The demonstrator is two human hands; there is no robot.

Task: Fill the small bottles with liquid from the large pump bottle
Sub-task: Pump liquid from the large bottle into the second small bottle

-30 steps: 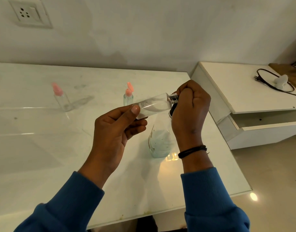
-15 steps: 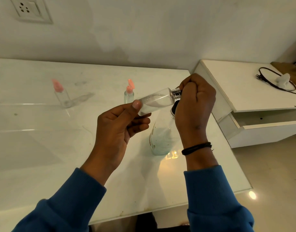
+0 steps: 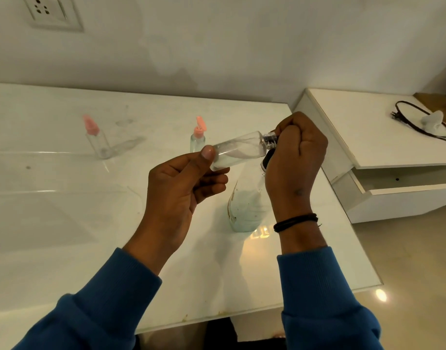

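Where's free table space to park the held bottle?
Bare table left of the left hand, in front of the far-left pink-capped bottle; also the near edge between the sleeves. Crowded around the pump bottle under the right hand.

My left hand (image 3: 181,188): holds the small bottle (image 3: 238,151) tilted above the table (image 3: 65,210), neck toward my right hand (image 3: 296,157).
Pump bottle (image 3: 247,205): on the table, under my right hand.
Two capped bottles (image 3: 98,140) (image 3: 198,136): behind, left.
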